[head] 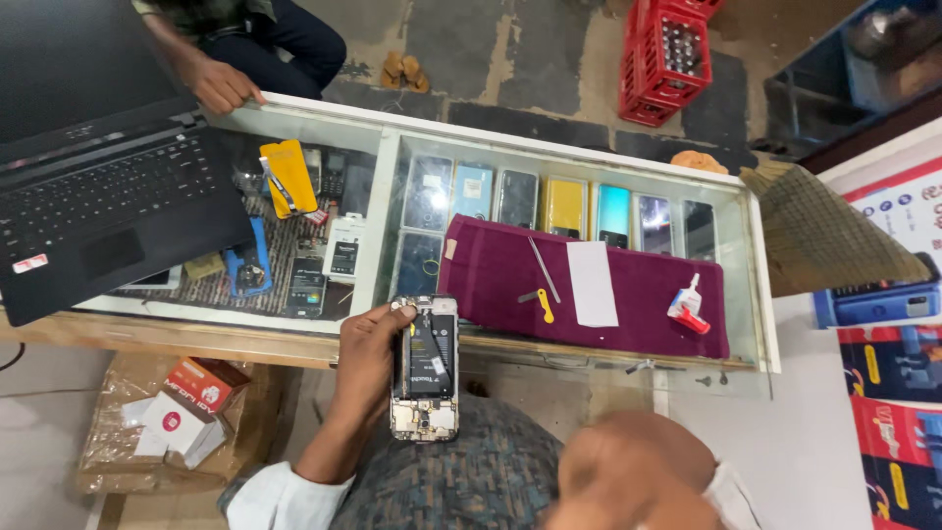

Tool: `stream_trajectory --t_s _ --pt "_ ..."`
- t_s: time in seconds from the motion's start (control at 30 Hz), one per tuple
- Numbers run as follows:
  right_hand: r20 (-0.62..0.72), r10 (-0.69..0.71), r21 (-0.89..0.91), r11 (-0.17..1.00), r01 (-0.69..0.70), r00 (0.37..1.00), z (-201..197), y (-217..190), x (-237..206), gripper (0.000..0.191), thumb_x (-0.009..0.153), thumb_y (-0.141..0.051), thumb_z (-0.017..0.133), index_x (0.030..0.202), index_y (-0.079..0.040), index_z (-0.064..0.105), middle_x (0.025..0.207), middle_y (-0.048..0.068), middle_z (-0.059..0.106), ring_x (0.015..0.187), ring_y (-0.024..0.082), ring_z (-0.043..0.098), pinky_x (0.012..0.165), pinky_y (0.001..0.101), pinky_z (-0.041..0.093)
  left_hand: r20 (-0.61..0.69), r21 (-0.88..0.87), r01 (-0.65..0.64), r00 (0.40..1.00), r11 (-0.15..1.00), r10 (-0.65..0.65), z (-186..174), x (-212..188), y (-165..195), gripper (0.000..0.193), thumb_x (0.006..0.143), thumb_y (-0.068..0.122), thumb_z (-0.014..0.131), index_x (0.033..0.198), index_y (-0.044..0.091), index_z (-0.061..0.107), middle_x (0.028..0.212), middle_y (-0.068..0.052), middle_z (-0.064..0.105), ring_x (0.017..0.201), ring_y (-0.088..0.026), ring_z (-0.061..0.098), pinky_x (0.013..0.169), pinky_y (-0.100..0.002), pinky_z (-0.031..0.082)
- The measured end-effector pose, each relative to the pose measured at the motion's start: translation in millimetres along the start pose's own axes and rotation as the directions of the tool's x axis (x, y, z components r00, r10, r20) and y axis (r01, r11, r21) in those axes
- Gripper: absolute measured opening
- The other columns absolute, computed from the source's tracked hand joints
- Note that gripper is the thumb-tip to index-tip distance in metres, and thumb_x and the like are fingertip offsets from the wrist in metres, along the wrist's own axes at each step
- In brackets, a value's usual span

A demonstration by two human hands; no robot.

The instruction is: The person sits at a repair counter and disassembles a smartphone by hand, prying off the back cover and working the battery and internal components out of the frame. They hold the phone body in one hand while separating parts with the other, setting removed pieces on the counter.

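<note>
Fingers of the left hand point(365, 355) wrap the opened phone point(424, 367); steadier grip near its middle would help, while the blurred right hand point(628, 471) hides its fingers.

Left hand point(365, 355): bare, no rings or watch seen. Left sleeve point(280, 494): white cloth, loosely bunched below the elbow; forearm was bare. Lap garment point(461, 471): dark blue-grey fabric with a fine mottled print. Right hand point(638, 471): bare, blurred, close to the camera; white cuff point(734, 496) at the wrist.
</note>
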State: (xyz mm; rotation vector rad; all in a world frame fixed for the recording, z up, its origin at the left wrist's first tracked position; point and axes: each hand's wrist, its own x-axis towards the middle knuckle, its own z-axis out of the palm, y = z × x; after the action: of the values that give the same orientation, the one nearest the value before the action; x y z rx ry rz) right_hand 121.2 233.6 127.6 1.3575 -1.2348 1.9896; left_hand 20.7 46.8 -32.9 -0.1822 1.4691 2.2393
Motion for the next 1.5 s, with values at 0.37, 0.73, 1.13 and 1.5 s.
stream_trajectory --t_s 0.37,0.73,1.13,1.5 --pt "-0.471 0.484 -0.702 0.300 -0.646 0.737 -77.1 20.4 30.5 0.012 0.092 -0.008 0.075 0.101 -0.003 0.069 0.089 0.008 0.072 0.083 0.017 0.072 0.089 0.0324 0.058 -0.011 -0.026 0.010 1.000 1.000 -0.010 -2.7 5.3 -1.1 0.022 0.096 0.011 0.063 0.089 -0.007 0.074 0.072 -0.006 0.071 0.056 -0.008 0.062 0.051 -0.023 0.050" --pt "0.468 0.844 -0.289 0.426 -0.857 0.262 -69.9 -5.4 -102.3 0.101 0.093 -0.073 0.060 0.167 -0.007 0.040 0.175 0.021 0.035 0.164 0.037 0.033 0.135 0.0554 0.027 -0.027 -0.102 0.021 0.999 0.995 -0.023 0.3 5.4 9.5 0.023 0.096 0.009 0.060 0.091 -0.008 0.074 0.073 -0.007 0.072 0.057 -0.010 0.064 0.053 -0.025 0.052" --pt "-0.404 0.274 -0.760 0.431 -0.487 0.873 -112.5 25.8 11.4 0.111 0.095 -0.059 0.074 0.169 -0.017 0.003 0.176 0.010 -0.007 0.166 0.023 -0.001 0.137 0.0485 0.015 0.061 -0.060 0.016 0.998 0.998 -0.012 11.7 21.8 8.4 0.022 0.096 0.010 0.061 0.089 -0.008 0.072 0.073 -0.007 0.072 0.056 -0.010 0.063 0.052 -0.025 0.051" --pt "-0.612 0.010 -0.664 0.537 -0.521 0.791 -185.7 -29.8 24.2 0.112 0.102 -0.054 0.076 0.170 -0.010 -0.001 0.180 0.005 -0.001 0.170 0.021 -0.003 0.138 0.0399 0.004 0.085 -0.033 0.057 0.995 0.998 -0.054 18.3 23.3 1.7 0.022 0.095 0.011 0.061 0.088 -0.007 0.073 0.072 -0.009 0.072 0.056 -0.012 0.064 0.051 -0.026 0.052"
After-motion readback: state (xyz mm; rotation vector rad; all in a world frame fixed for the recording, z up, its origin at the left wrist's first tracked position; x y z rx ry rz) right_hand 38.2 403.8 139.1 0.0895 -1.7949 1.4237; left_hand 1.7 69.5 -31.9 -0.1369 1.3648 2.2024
